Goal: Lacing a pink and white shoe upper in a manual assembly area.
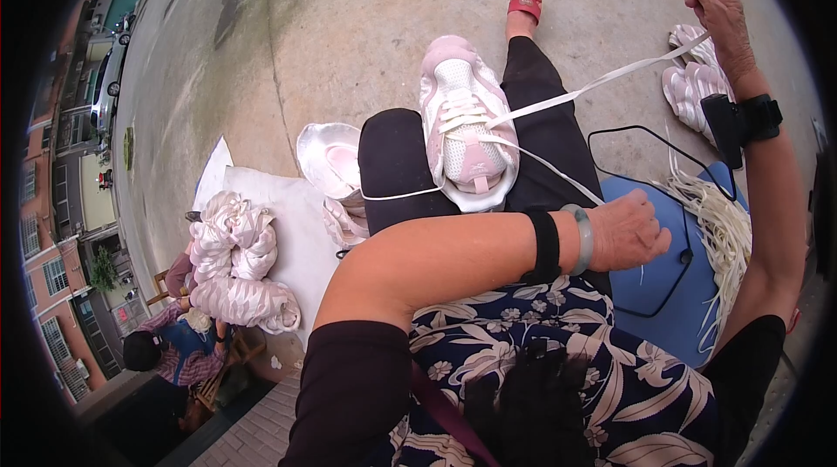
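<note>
A pink and white sneaker [452,74] rests across my thighs, toe pointing away from me, with white lace threaded through its eyelets. High at the far right, my right hand [719,13] pinches one end of the shoelace [602,83], pulled out long and fairly taut. My left hand [623,231] reaches across my lap to the right of the sneaker. Its fingers are closed, and the other lace strand runs to it; the grip itself is partly hidden.
A bundle of loose white laces [719,223] lies on a blue surface [649,279] at right. More pink-white shoe pieces [697,88] lie beyond. At left, bundled shoe uppers [235,236] sit on a white sheet [296,205], beside a white upper [327,157]. Another person [174,349] sits farther left.
</note>
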Demonstrator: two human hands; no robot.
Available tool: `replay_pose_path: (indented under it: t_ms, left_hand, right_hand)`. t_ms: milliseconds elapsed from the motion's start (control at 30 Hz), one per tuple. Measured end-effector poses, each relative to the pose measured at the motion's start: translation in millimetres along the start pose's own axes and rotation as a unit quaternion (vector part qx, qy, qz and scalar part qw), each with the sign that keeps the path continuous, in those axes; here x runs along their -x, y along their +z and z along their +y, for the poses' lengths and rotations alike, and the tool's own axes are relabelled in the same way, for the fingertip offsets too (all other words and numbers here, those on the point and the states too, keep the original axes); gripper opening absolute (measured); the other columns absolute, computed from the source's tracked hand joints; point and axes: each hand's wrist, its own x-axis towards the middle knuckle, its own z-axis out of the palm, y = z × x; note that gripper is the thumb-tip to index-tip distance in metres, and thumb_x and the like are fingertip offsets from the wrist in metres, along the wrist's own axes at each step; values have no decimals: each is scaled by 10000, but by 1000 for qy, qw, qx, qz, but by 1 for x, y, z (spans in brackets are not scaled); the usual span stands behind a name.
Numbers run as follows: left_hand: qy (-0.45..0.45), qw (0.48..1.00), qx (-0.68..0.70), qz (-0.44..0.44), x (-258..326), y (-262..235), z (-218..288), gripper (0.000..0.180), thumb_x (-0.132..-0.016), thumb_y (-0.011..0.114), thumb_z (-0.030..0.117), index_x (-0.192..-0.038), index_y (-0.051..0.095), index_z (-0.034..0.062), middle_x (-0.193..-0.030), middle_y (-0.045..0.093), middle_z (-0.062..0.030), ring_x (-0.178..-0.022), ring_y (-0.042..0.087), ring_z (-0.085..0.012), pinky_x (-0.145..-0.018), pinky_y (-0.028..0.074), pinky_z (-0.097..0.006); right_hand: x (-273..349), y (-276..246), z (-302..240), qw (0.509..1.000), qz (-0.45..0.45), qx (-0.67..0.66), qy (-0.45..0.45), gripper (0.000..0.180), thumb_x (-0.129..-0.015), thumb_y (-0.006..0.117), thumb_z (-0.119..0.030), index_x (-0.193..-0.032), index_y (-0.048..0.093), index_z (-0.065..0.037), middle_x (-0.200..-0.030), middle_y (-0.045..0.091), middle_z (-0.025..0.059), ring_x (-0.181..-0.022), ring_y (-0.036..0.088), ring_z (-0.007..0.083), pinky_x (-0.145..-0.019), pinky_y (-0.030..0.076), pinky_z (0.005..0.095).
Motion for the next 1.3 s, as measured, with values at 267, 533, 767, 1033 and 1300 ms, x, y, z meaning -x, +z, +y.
replay_pose_path:
  t_ms: [267,533,767,1033,1300]
  left_hand:
    - [-139,987,50,63,97,-55,-21,193,-666,600,39,-849,541,54,-738,495,-61,-692,534,-224,-604,414,-332]
    - [-331,918,-130,175,182,-87,-33,210,-670,650,14,-872,621,64,-799,577,-80,-683,537,-255,-607,403,-340]
    - [-367,910,-157,111,189,-83,-33,246,-691,658,92,-935,632,112,-1072,537,-113,-882,508,-275,-721,379,-388]
    - [-364,909,-173,108,189,-76,-42,298,-690,642,90,-985,613,111,-1203,506,-143,-1030,485,-317,-825,384,-405]
    - [-378,908,-155,93,190,-75,-44,282,-673,616,71,-954,625,97,-1208,515,-135,-1058,479,-336,-851,390,-421]
  right_hand:
    - [111,120,-45,973,-217,-70,26,80,-884,520,-85,-847,555,-23,-622,518,-4,-547,481,49,-496,408,205]
    - [172,198,-50,936,-214,78,-269,96,-708,584,-61,-802,583,-41,-990,540,119,-1021,497,296,-859,397,401]
    - [171,203,-55,858,-214,284,-370,167,-653,595,-93,-789,586,4,-1128,511,157,-1163,433,320,-952,333,497]
    - [169,211,-45,890,-188,239,-341,145,-665,567,-64,-785,573,18,-1102,529,162,-1129,464,330,-927,374,444]
    - [167,213,-46,888,-208,235,-337,181,-652,582,-72,-804,567,25,-1102,525,161,-1129,459,334,-931,372,433]
